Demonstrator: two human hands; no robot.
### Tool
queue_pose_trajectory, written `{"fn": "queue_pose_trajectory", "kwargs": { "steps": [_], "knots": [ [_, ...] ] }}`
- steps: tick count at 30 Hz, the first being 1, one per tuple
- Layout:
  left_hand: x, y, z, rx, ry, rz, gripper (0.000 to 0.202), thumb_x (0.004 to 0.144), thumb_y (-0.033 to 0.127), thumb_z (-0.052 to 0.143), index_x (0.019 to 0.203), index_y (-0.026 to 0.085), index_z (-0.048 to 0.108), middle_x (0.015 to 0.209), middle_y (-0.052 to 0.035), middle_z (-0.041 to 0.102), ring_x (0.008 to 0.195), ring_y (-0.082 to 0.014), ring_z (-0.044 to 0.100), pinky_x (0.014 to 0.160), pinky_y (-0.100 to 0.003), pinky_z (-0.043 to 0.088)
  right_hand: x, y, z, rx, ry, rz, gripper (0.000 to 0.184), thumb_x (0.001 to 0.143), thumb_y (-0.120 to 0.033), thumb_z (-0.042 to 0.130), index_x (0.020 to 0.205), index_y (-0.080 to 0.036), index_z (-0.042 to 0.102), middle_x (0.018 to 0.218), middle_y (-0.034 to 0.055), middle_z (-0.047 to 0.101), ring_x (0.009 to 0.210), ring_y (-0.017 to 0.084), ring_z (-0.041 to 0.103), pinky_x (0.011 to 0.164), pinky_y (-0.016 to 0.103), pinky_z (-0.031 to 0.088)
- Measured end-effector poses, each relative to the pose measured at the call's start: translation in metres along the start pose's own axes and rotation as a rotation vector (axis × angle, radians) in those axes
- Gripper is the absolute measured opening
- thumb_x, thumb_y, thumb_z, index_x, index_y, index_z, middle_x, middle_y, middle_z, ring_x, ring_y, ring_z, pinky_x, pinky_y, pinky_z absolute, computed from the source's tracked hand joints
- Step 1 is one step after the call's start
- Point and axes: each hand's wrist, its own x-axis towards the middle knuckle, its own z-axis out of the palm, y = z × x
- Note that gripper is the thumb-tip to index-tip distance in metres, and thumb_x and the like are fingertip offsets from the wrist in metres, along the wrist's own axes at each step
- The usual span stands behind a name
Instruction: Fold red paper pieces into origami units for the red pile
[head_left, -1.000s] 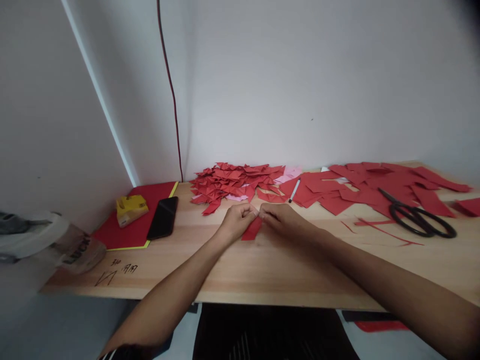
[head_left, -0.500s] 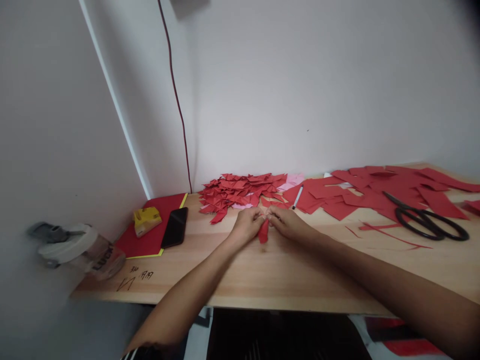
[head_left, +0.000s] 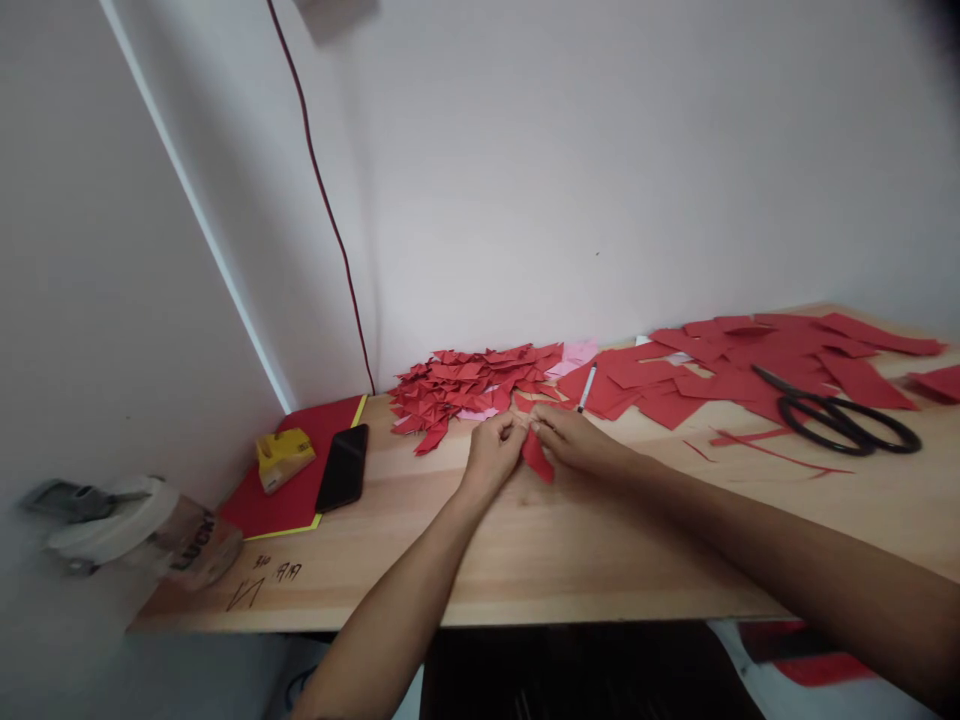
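Observation:
Both of my hands meet at the middle of the wooden table [head_left: 525,560]. My left hand [head_left: 491,455] and my right hand [head_left: 574,440] pinch a small folded piece of red paper [head_left: 537,456] between their fingertips, just above the tabletop. Right behind them lies a pile of folded red paper pieces [head_left: 472,385]. To the right of that, flat red paper sheets [head_left: 720,375] spread along the back of the table.
Black scissors [head_left: 844,420] lie on the right among thin red strips. A pen [head_left: 586,387] rests on the sheets. At the left are a black phone [head_left: 343,465] and a yellow box [head_left: 281,455] on a red folder [head_left: 296,490]. A red cord [head_left: 330,230] runs down the wall.
The red piece has turned between my fingertips, from slanting down-left to pointing down-right. The view has shifted a little; my hands stay in the same spot.

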Motion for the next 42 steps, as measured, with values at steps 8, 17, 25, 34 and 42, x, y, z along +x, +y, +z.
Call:
{"fn": "queue_pose_trajectory", "kwargs": {
  "steps": [8, 17, 25, 34, 42],
  "knots": [
    [-0.0004, -0.0005, 0.001, -0.03, 0.035, 0.0, 0.031, 0.084, 0.038, 0.049, 0.061, 0.018, 0.045, 0.059, 0.0034, 0.042, 0.059, -0.0105, 0.039, 0.056, -0.022, 0.03, -0.0024, -0.0018, -0.0021, 0.027, -0.005, -0.009, 0.022, 0.091, -0.034, 0.04, 0.073, -0.022, 0.042, 0.068, -0.0016, 0.046, 0.063, 0.015, 0.045, 0.059, 0.028, 0.035],
    [0.0021, 0.0013, -0.0022, 0.038, -0.047, 0.003, 0.029, 0.084, 0.036, 0.05, 0.062, 0.018, 0.046, 0.062, 0.003, 0.044, 0.063, -0.0114, 0.041, 0.06, -0.023, 0.03, -0.0002, 0.0011, -0.0023, 0.036, -0.05, -0.076, 0.016, 0.091, -0.028, 0.04, 0.077, -0.022, 0.044, 0.074, 0.0025, 0.055, 0.07, 0.018, 0.051, 0.068, 0.031, 0.04],
    [0.0014, 0.0006, -0.0015, 0.071, 0.002, 0.008, 0.03, 0.084, 0.034, 0.047, 0.06, 0.019, 0.037, 0.06, 0.0039, 0.036, 0.061, -0.011, 0.035, 0.058, -0.024, 0.026, -0.0012, 0.0009, -0.0011, 0.079, -0.061, -0.07, 0.022, 0.092, -0.033, 0.04, 0.074, -0.021, 0.043, 0.069, -0.0005, 0.049, 0.064, 0.015, 0.045, 0.06, 0.027, 0.035],
    [0.0009, 0.0025, -0.0067, 0.092, -0.086, 0.038, 0.031, 0.086, 0.037, 0.046, 0.062, 0.018, 0.04, 0.06, 0.004, 0.038, 0.06, -0.0108, 0.037, 0.057, -0.024, 0.027, -0.0008, -0.0023, -0.0066, 0.133, -0.104, -0.108, 0.018, 0.088, -0.031, 0.045, 0.074, -0.021, 0.045, 0.07, -0.001, 0.05, 0.066, 0.014, 0.044, 0.063, 0.027, 0.037],
    [-0.0026, 0.0062, -0.0025, 0.16, 0.015, 0.078, 0.032, 0.086, 0.035, 0.046, 0.061, 0.019, 0.036, 0.06, 0.0042, 0.035, 0.06, -0.0112, 0.033, 0.058, -0.025, 0.023, -0.001, -0.0038, -0.0055, 0.126, -0.085, -0.064, 0.025, 0.091, -0.035, 0.042, 0.072, -0.02, 0.048, 0.068, -0.0007, 0.052, 0.064, 0.014, 0.046, 0.062, 0.027, 0.037]
  ]
}}
